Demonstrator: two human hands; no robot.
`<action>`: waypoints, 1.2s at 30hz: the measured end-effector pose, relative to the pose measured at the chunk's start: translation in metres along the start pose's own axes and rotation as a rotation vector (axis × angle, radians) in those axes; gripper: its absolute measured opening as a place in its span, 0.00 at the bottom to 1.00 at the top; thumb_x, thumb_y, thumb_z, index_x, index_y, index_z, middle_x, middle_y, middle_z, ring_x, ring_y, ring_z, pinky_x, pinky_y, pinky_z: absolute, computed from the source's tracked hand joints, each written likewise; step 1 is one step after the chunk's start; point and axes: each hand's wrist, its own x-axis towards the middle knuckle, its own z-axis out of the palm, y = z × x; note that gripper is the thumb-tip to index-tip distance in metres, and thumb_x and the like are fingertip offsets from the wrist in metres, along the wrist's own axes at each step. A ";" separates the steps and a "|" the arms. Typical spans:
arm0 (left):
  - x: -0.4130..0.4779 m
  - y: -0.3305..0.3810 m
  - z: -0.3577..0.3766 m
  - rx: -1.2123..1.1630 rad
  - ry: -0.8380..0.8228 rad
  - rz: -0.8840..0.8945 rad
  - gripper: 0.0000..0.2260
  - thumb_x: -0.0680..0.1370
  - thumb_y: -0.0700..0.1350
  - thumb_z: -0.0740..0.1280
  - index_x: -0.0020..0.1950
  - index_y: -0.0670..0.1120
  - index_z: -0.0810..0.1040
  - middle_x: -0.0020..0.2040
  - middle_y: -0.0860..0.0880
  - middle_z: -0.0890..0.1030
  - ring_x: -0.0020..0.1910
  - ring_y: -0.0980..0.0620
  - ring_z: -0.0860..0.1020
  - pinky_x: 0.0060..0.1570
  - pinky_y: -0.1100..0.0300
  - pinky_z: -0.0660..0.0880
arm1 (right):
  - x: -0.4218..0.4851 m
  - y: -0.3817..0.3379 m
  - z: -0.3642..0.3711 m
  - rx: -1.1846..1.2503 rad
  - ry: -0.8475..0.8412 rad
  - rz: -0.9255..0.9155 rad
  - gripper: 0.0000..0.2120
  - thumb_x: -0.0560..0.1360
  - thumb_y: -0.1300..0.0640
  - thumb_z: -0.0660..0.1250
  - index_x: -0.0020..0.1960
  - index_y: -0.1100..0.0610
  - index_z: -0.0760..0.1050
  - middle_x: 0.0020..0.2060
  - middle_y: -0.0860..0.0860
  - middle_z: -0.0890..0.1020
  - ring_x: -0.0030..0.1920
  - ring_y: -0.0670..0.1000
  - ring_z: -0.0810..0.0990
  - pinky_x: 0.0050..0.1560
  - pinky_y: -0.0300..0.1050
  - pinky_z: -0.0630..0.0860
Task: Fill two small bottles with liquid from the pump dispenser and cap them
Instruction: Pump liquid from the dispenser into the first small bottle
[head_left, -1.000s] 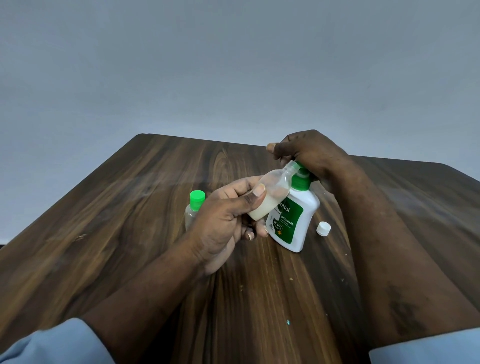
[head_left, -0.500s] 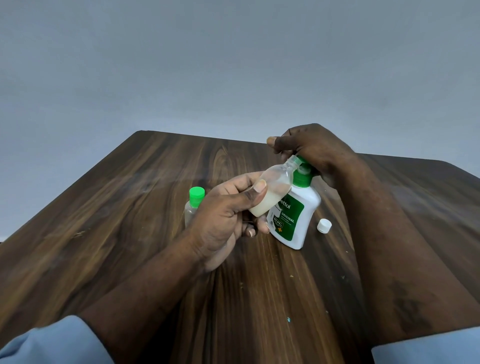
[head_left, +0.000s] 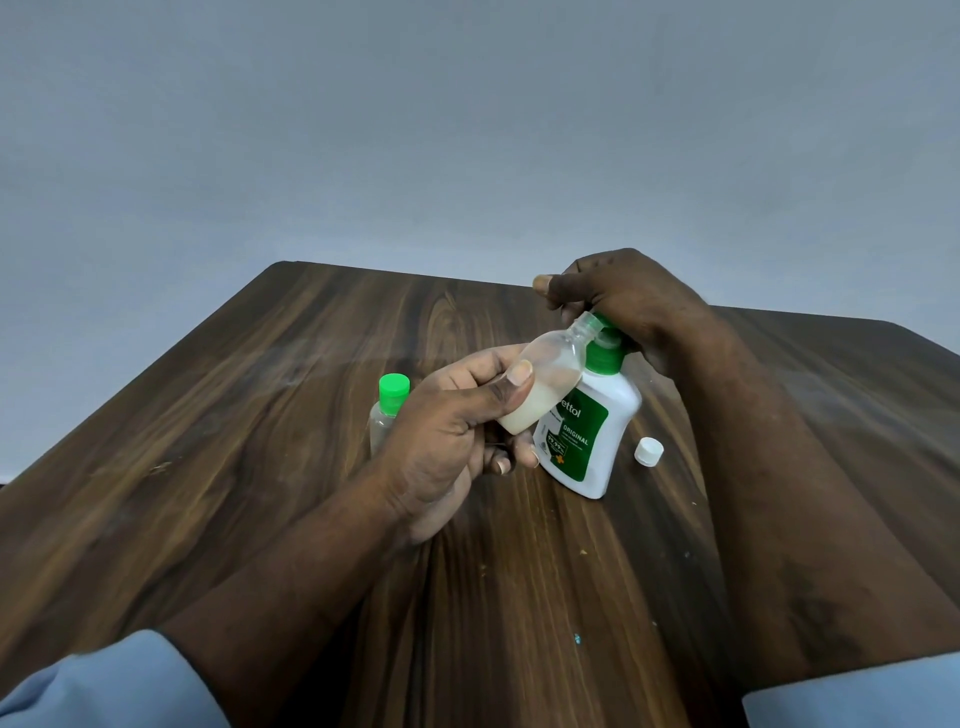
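My left hand (head_left: 452, 431) grips a small clear bottle (head_left: 548, 382), tilted, its open mouth up against the nozzle of the pump dispenser (head_left: 589, 431). The bottle holds whitish liquid in its lower part. The dispenser is white with a green label and green pump, standing on the table. My right hand (head_left: 628, 301) lies over the pump head and hides most of it. A second small clear bottle (head_left: 387, 410) with a green cap stands upright behind my left hand, partly hidden. A loose white cap (head_left: 649, 450) lies on the table right of the dispenser.
All of this rests on a dark wooden table (head_left: 260, 467) whose far edge meets a plain grey wall. A few small crumbs and specks dot the wood near the front.
My right hand and the pump head have risen a little. The small bottle stays at the nozzle in my left hand.
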 end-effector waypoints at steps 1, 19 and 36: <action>0.000 0.000 0.000 -0.002 0.000 -0.001 0.17 0.81 0.50 0.67 0.67 0.45 0.81 0.44 0.41 0.83 0.30 0.52 0.78 0.26 0.63 0.69 | 0.000 0.000 -0.001 0.002 0.002 -0.004 0.13 0.75 0.46 0.76 0.39 0.55 0.82 0.39 0.54 0.81 0.39 0.53 0.76 0.45 0.51 0.73; -0.001 0.000 0.000 -0.010 -0.001 0.003 0.16 0.82 0.49 0.67 0.67 0.44 0.81 0.46 0.41 0.83 0.30 0.52 0.77 0.25 0.63 0.69 | -0.003 -0.001 0.000 0.031 -0.002 -0.009 0.13 0.75 0.46 0.76 0.39 0.55 0.82 0.37 0.54 0.81 0.38 0.52 0.76 0.45 0.51 0.73; 0.000 -0.001 0.002 -0.021 -0.004 -0.002 0.17 0.80 0.49 0.66 0.65 0.44 0.81 0.47 0.42 0.84 0.29 0.51 0.77 0.25 0.63 0.67 | 0.000 0.002 0.000 0.018 0.003 0.008 0.12 0.75 0.48 0.75 0.39 0.55 0.83 0.40 0.54 0.82 0.40 0.54 0.76 0.45 0.52 0.73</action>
